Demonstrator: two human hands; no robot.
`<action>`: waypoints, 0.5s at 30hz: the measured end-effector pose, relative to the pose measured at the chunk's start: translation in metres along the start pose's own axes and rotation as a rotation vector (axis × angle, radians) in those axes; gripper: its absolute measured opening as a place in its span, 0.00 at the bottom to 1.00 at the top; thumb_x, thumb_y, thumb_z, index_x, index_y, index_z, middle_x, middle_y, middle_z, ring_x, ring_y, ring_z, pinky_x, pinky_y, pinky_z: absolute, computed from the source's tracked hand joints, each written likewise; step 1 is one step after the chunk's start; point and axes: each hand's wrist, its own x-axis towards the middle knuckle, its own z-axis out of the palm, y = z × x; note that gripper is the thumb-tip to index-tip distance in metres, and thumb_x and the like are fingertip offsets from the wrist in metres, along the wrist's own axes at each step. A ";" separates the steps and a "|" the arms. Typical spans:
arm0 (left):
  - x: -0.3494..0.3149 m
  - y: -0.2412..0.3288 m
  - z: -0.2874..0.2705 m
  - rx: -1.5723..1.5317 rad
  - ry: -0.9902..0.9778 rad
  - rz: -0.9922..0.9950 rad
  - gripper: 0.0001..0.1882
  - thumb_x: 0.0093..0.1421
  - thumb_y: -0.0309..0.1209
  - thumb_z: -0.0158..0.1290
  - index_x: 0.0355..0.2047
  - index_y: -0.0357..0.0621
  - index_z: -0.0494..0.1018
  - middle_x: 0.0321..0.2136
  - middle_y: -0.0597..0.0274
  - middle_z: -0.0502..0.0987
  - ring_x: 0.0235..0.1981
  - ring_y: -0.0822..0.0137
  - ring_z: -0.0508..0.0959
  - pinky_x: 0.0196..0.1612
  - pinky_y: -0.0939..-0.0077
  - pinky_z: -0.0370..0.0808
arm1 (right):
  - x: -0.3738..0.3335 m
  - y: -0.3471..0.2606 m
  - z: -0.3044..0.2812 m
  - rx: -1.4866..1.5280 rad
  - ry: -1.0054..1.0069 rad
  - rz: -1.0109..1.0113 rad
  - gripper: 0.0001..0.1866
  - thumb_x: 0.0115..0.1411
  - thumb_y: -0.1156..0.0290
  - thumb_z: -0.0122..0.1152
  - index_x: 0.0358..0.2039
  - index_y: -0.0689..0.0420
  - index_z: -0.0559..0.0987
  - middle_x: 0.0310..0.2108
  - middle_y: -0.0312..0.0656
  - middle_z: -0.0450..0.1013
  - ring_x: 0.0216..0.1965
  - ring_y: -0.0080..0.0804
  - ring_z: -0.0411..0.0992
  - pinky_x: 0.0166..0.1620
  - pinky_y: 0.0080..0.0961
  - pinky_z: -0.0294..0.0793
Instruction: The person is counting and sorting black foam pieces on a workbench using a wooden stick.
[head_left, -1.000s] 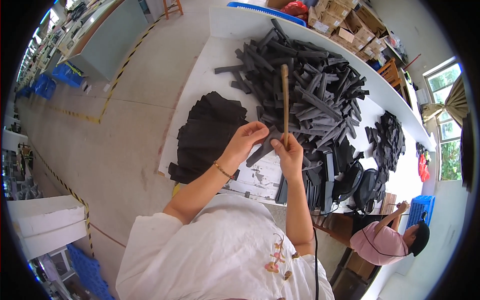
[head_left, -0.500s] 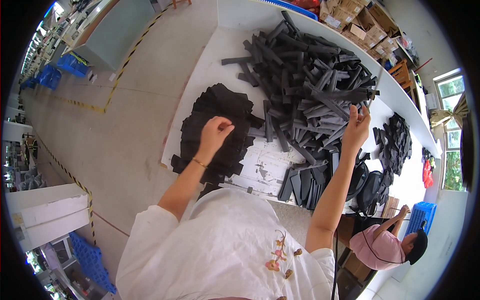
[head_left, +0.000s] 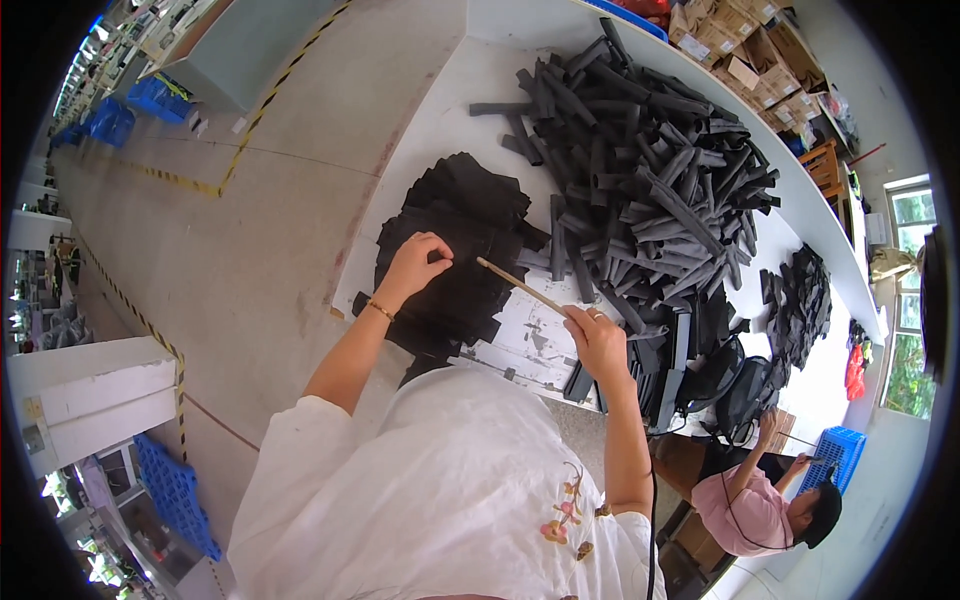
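My right hand (head_left: 600, 345) grips the end of a thin wooden stick (head_left: 525, 288), which points left with its tip over a stack of black fabric pieces (head_left: 455, 215). My left hand (head_left: 415, 265) is above the left side of this stack, its fingers curled and thumb near the forefinger. Whatever lies between those fingers is too small to make out. Beyond the stick lies a large heap of dark grey tube-like rolled pieces (head_left: 650, 190) on the white table (head_left: 440, 110).
More black pieces (head_left: 798, 305) lie at the table's right, near black bags (head_left: 740, 390). A co-worker in pink (head_left: 740, 510) sits at the lower right by a blue basket (head_left: 838, 455). Cardboard boxes (head_left: 750, 60) stand behind the table's raised edge.
My right hand has moved left and nearer from the tube heap, bringing the stick over the black stack. My left hand stays over the stack. The whole view has shifted slightly.
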 end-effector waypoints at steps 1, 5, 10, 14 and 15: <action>0.000 0.002 -0.002 0.000 0.002 0.001 0.06 0.46 0.25 0.61 0.25 0.41 0.75 0.28 0.61 0.76 0.36 0.58 0.74 0.41 0.68 0.71 | 0.003 -0.002 -0.001 -0.004 -0.006 -0.019 0.09 0.58 0.66 0.58 0.39 0.52 0.78 0.23 0.41 0.70 0.26 0.41 0.72 0.28 0.35 0.72; 0.000 0.010 -0.008 -0.047 -0.032 0.022 0.06 0.47 0.25 0.61 0.27 0.41 0.76 0.29 0.63 0.77 0.37 0.60 0.74 0.42 0.69 0.71 | 0.011 -0.008 -0.002 -0.021 -0.025 -0.047 0.09 0.58 0.66 0.58 0.38 0.52 0.79 0.23 0.41 0.70 0.26 0.40 0.72 0.28 0.35 0.72; 0.000 0.021 -0.010 -0.044 -0.026 0.045 0.06 0.46 0.25 0.61 0.26 0.42 0.76 0.29 0.62 0.77 0.37 0.60 0.74 0.43 0.69 0.71 | 0.018 -0.017 0.007 -0.077 -0.076 -0.126 0.11 0.58 0.66 0.58 0.41 0.52 0.77 0.24 0.42 0.71 0.26 0.42 0.73 0.29 0.37 0.73; 0.003 0.065 0.015 -0.072 -0.145 0.259 0.05 0.47 0.27 0.60 0.25 0.43 0.75 0.29 0.63 0.77 0.39 0.60 0.74 0.46 0.69 0.70 | 0.028 -0.044 0.036 0.014 -0.105 -0.107 0.11 0.59 0.69 0.56 0.42 0.53 0.76 0.24 0.44 0.73 0.25 0.43 0.73 0.28 0.37 0.72; 0.001 0.082 0.026 -0.041 -0.095 0.388 0.05 0.47 0.27 0.60 0.24 0.43 0.75 0.30 0.64 0.77 0.41 0.60 0.74 0.49 0.67 0.68 | 0.026 -0.043 0.050 0.240 -0.137 0.028 0.11 0.60 0.70 0.55 0.43 0.54 0.76 0.25 0.46 0.74 0.25 0.42 0.74 0.28 0.37 0.72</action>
